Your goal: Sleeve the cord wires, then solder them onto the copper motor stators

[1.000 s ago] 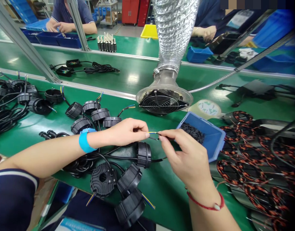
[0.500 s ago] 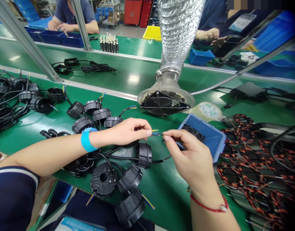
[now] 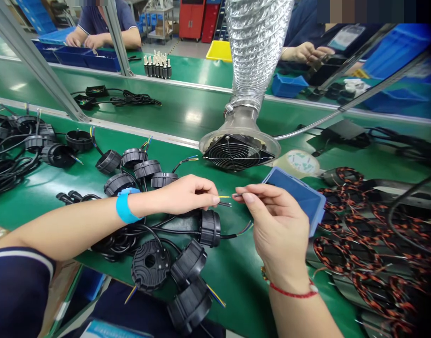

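Note:
My left hand (image 3: 189,193), with a blue wristband, pinches thin wires (image 3: 224,200) whose yellow and dark ends stick out to the right. My right hand (image 3: 274,223), with a red bracelet, is closed in a pinch on a small thin piece (image 3: 237,195), too small to name, held just off the yellow wire end. Below the hands a black round connector (image 3: 210,227) with a cable lies on the green bench (image 3: 229,277). A blue parts bin (image 3: 300,195) sits right behind my right hand.
Several black round housings (image 3: 145,168) with wires lie to the left and near the front edge. A fume extractor fan (image 3: 236,152) on a foil duct stands behind. Orange-and-black wound coils (image 3: 359,234) fill the right. A tape roll (image 3: 300,162) lies by the bin. Other people work across the conveyor.
My right hand has risen and turned slightly, bringing its pinched piece up level with the yellow wire end. It now hides the black pieces inside the bin. My left hand has barely moved.

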`<state>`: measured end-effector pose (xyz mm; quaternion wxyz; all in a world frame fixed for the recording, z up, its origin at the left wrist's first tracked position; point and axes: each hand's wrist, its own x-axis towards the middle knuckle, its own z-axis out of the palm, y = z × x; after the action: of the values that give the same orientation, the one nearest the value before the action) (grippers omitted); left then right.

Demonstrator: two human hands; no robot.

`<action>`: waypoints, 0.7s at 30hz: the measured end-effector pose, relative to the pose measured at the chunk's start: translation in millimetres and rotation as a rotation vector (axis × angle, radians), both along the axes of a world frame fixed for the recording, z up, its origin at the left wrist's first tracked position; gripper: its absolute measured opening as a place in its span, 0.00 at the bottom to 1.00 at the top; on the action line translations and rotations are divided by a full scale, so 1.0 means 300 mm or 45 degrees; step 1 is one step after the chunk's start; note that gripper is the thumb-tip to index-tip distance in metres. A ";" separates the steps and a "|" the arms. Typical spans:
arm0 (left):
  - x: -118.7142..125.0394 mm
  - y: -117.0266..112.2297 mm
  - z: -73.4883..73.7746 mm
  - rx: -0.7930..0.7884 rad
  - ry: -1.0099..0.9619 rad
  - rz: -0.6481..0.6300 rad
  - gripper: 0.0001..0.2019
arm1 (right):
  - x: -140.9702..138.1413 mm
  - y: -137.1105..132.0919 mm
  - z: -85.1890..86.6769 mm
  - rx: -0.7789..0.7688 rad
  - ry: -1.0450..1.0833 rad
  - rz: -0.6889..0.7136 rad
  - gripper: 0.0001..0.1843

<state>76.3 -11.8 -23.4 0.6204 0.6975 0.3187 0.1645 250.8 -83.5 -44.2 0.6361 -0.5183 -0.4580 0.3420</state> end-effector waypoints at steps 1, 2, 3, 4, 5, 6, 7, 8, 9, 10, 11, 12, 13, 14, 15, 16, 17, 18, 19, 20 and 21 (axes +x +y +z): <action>0.000 0.000 0.003 0.008 0.009 -0.007 0.08 | -0.005 -0.003 -0.001 0.022 -0.015 0.009 0.05; -0.001 -0.001 0.006 0.013 0.014 -0.010 0.08 | -0.010 -0.006 -0.002 0.043 -0.033 0.016 0.04; -0.001 -0.001 0.007 0.015 0.020 -0.015 0.08 | -0.014 -0.009 -0.004 0.066 -0.051 0.018 0.04; -0.001 -0.001 0.008 0.016 0.021 -0.018 0.08 | -0.017 -0.011 -0.007 0.084 -0.068 0.017 0.04; -0.001 -0.001 0.009 0.017 0.019 -0.020 0.08 | -0.019 -0.012 -0.010 0.099 -0.087 0.015 0.04; -0.001 -0.001 0.009 0.021 0.017 -0.021 0.08 | -0.019 -0.013 -0.014 0.108 -0.109 0.013 0.04; -0.001 -0.001 0.008 0.026 0.016 -0.023 0.08 | -0.019 -0.014 -0.017 0.115 -0.143 0.009 0.04; -0.001 -0.001 0.008 0.033 0.018 -0.024 0.08 | -0.018 -0.015 -0.020 0.120 -0.195 0.004 0.05; -0.001 -0.001 0.008 0.039 0.023 -0.026 0.09 | -0.016 -0.017 -0.021 0.134 -0.270 -0.009 0.05; -0.001 0.000 0.007 0.043 0.027 -0.027 0.09 | -0.015 -0.018 -0.021 0.163 -0.369 -0.027 0.06; -0.001 0.000 0.005 0.048 0.029 -0.027 0.09 | -0.014 -0.020 -0.020 0.212 -0.484 -0.047 0.07; -0.002 0.000 0.003 0.053 0.028 -0.022 0.09 | -0.013 -0.022 -0.017 0.272 -0.601 -0.064 0.09; -0.002 0.001 0.000 0.060 0.021 -0.012 0.10 | -0.012 -0.024 -0.014 0.333 -0.703 -0.073 0.10; -0.003 0.001 -0.003 0.070 0.015 -0.002 0.10 | -0.012 -0.025 -0.012 0.382 -0.775 -0.077 0.11; -0.004 0.000 -0.006 0.082 0.012 0.005 0.10 | -0.012 -0.025 -0.012 0.403 -0.804 -0.079 0.11; -0.005 0.000 -0.009 0.097 0.013 0.007 0.10 | -0.013 -0.025 -0.013 0.381 -0.787 -0.078 0.10; -0.006 -0.001 -0.011 0.110 0.017 0.000 0.11 | -0.015 -0.024 -0.016 0.326 -0.729 -0.078 0.08; -0.006 -0.002 -0.012 0.124 0.024 -0.011 0.11 | -0.017 -0.022 -0.021 0.250 -0.650 -0.074 0.07; -0.007 -0.003 -0.012 0.139 0.031 -0.022 0.12 | -0.021 -0.020 -0.026 0.175 -0.566 -0.064 0.05; -0.007 -0.004 -0.011 0.158 0.039 -0.028 0.12 | -0.024 -0.017 -0.031 0.111 -0.495 -0.043 0.04; -0.007 -0.006 -0.009 0.175 0.045 -0.028 0.12 | -0.026 -0.013 -0.035 0.061 -0.441 -0.007 0.03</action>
<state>74.3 -13.5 -26.2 0.5671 0.7446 0.3100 0.1670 243.0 -87.4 -54.7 0.5607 -0.5555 -0.5674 0.2348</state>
